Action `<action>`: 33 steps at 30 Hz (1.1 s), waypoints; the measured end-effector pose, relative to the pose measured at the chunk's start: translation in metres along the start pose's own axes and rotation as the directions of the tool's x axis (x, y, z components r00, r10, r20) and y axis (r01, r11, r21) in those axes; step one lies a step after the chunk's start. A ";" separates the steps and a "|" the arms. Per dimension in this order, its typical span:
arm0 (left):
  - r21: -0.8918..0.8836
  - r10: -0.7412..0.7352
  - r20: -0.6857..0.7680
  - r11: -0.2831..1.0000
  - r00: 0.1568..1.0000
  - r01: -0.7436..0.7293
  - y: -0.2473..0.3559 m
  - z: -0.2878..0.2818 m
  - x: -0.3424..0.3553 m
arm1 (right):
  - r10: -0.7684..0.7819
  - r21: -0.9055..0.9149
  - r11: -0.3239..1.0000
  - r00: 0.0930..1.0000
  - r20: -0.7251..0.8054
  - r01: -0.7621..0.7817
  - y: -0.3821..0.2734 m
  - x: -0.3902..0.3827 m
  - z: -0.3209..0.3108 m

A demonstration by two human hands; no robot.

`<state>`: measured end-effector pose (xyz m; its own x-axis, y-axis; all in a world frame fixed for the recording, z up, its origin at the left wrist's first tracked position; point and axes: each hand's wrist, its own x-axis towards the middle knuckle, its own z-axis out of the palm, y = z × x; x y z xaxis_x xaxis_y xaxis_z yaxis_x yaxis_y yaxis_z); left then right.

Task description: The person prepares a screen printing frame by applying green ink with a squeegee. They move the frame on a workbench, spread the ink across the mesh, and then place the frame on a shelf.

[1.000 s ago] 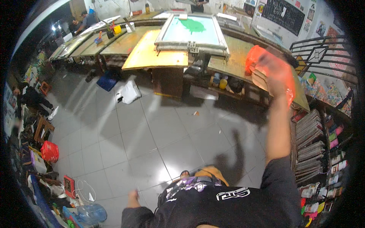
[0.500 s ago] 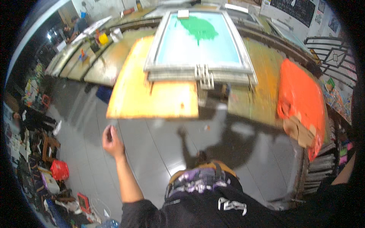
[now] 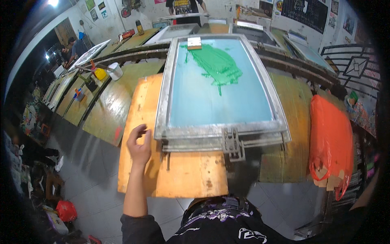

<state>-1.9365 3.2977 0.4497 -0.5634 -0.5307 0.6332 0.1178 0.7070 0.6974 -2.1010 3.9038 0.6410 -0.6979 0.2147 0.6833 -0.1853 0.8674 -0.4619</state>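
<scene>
Item 1: screen-print frame (image 3: 269, 93), metal w/ pale-blue mesh (image 3: 191, 107). Lies mid-scene over an orange-yellow board (image 3: 191, 175); near end toward the wearer. Green ink (image 3: 221, 67) spread over far half of mesh, approx. centre; small white-and-brown block (image 3: 194, 43), poss. a squeegee, at the ink's far-left edge.

Item 2: L. hand (image 3: 139, 146), just beside frame's left rail, over the board; contact w/ rail can't be told. Fingers half curled, thumb apart, nothing pinched. R. hand out of view, so its fingers can't be told; only part of R. forearm (image 3: 370, 191) shows, far right of view.

Handling (my view): take side rails rather than mesh; both hands, equal grip; keep frame level, as ink looks wet & block could slide. Knuckles clear of pins below near-left corner.

In the way: metal hinge clamp (image 3: 232, 145), juts from near end, right of ctr.

Misc., right: red plastic bag (image 3: 331, 134) w/ cardboard (image 3: 328, 179) poking out near end, on tabletop (image 3: 280, 166); black metal railing (image 3: 353, 65) beyond.

Misc., left: white bucket (image 3: 115, 72), yellow container (image 3: 98, 73), blue cup (image 3: 79, 96).

Far: co-worker in dark shirt (image 3: 189, 9), behind a pale flat panel; another person (image 3: 77, 48), far left.
</scene>
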 end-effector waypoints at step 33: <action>0.348 -0.522 0.346 0.843 0.780 0.410 -0.065 0.111 0.100 | 0.340 -0.022 0.920 0.767 0.544 -0.392 -0.063 -0.042 0.350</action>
<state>-2.0914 3.2511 0.4301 -0.7839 -0.6207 0.0137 -0.4160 0.5415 0.7306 -2.3020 3.6829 0.4441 -0.9748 0.2153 0.0587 0.1188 0.7233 -0.6802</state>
